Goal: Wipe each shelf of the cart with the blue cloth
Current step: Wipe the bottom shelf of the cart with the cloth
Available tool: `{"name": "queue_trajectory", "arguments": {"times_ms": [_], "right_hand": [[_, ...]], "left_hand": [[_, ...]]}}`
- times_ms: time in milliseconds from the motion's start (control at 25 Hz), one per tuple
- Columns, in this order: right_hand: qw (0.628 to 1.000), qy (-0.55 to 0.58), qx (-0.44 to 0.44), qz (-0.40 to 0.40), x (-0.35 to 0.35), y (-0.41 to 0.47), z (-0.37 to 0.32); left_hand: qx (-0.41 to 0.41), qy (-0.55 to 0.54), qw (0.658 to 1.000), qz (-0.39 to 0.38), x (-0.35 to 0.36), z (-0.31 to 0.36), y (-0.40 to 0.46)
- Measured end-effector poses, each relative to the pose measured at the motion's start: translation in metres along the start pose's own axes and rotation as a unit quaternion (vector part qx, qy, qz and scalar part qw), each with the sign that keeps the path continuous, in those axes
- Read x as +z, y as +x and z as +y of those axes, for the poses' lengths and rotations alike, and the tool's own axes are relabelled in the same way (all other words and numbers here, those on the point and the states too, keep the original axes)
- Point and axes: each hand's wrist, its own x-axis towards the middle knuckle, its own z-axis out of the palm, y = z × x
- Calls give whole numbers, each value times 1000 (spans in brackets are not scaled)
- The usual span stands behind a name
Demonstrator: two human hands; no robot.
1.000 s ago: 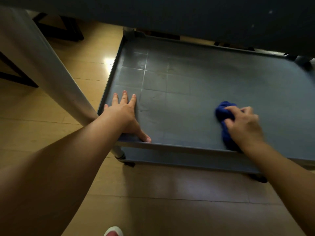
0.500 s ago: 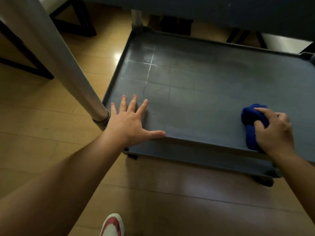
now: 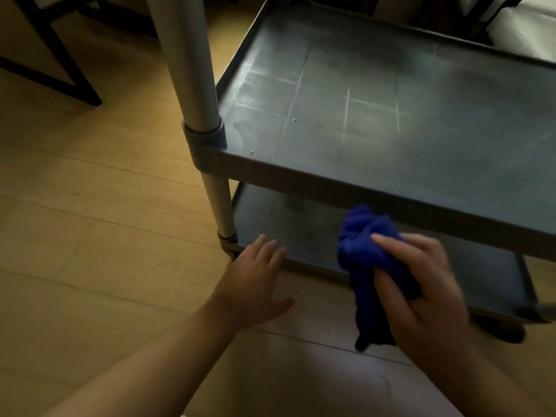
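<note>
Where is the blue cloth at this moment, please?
In the head view the blue cloth is bunched in the right hand, lower right of centre, in front of the cart's bottom shelf and below the middle shelf.

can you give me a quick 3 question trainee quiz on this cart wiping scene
1. True or false: the blue cloth lies flat on the middle shelf.
2. Which hand has its grip on the cloth? A) left B) right C) both
3. Fill in: the left hand, fingers spread, reaches toward the front edge of the ___ shelf, near the metal post.

Key:
1. False; it is bunched in the right hand, in front of the bottom shelf.
2. B
3. bottom
</note>
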Motion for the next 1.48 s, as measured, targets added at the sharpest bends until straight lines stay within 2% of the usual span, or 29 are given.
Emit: {"name": "queue_trajectory", "arguments": {"times_ms": [160,320,440,680,960,1120,1200,1320,1480], "right_hand": [[991,35,124,-33,82,-13,68],[987,2,158,11,137,29,142],[980,-36,197,-8,180,71,172],[984,-77,154,-40,253,131,176],[979,-162,96,-82,321,158,178],[974,-205,50,-79,314,147,199],[968,-230,61,-76,290,139,221],[949,-278,145,-44,233,114,272],[901,-329,281,6,139,58,337]], "left_hand": [[-65,32,997,-26,52,-30,75],[-135,4,990,-47,81,-65,141],[-157,-32,985,-63,95,-87,171],[-168,-33,977,-125,105,-96,212],[-177,-26,981,-81,107,-129,225],[-180,-34,977,-105,105,-126,222],[-185,-42,974,-122,100,-123,222],[-180,-55,975,-120,100,-122,220],[-177,-51,977,-111,103,-122,221]]}}
